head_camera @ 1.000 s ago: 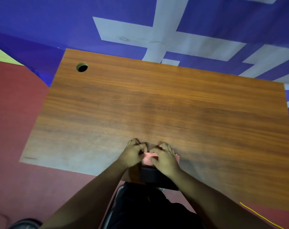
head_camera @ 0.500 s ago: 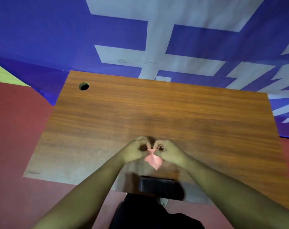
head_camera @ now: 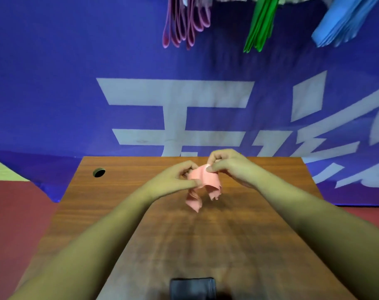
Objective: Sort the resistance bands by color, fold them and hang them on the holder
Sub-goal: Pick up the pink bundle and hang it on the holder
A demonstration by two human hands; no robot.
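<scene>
Hands lifted higher above the brown wooden bench [head_camera: 119, 213]: left hand [head_camera: 175, 178] and right hand [head_camera: 229, 167] pinch the crumpled pink rubber band [head_camera: 206, 180] crosswise between them, ends drooping.

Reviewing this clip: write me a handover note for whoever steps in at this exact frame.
Left hand: pinches one side of the pink band.
Right hand: pinches the other side. The band is held above the table, with its loose ends dangling.
Done: purple bands, green bands and blue bands hang in separate colour groups at the top of the view.
Left: finish folding the pink band and hang it apart from the others.
</scene>
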